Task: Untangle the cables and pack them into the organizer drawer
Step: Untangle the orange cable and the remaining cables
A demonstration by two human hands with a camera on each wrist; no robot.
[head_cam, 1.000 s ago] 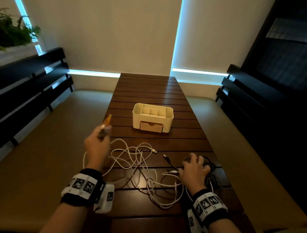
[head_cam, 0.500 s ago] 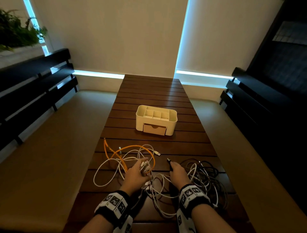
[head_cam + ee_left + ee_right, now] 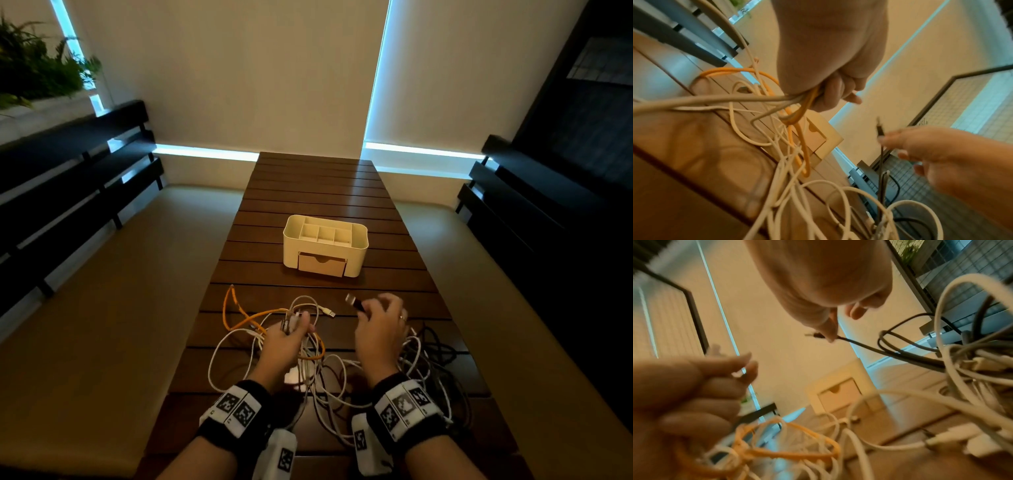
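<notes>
A tangle of white cables (image 3: pixel 318 370) lies on the near part of the wooden table (image 3: pixel 318 192), mixed with an orange cable (image 3: pixel 239 311) and black cables (image 3: pixel 442 353). My left hand (image 3: pixel 291 337) grips a bunch of white and orange cables (image 3: pixel 795 100), lifted off the table. My right hand (image 3: pixel 380 325) pinches a black cable (image 3: pixel 859 344) just behind its plug (image 3: pixel 354 303) and holds it up. The white organizer (image 3: pixel 325 245) stands further back, its tan drawer (image 3: pixel 322 264) closed.
Padded benches (image 3: pixel 113 308) run along both sides of the table, with dark slatted backrests (image 3: pixel 68 178) behind them. A plant (image 3: pixel 34 68) stands at the far left. The far half of the table lies behind the organizer.
My left hand came down from the raised left position to the cable pile and gripped a bundle. My right hand lifted off the pile with the black plug pinched.
</notes>
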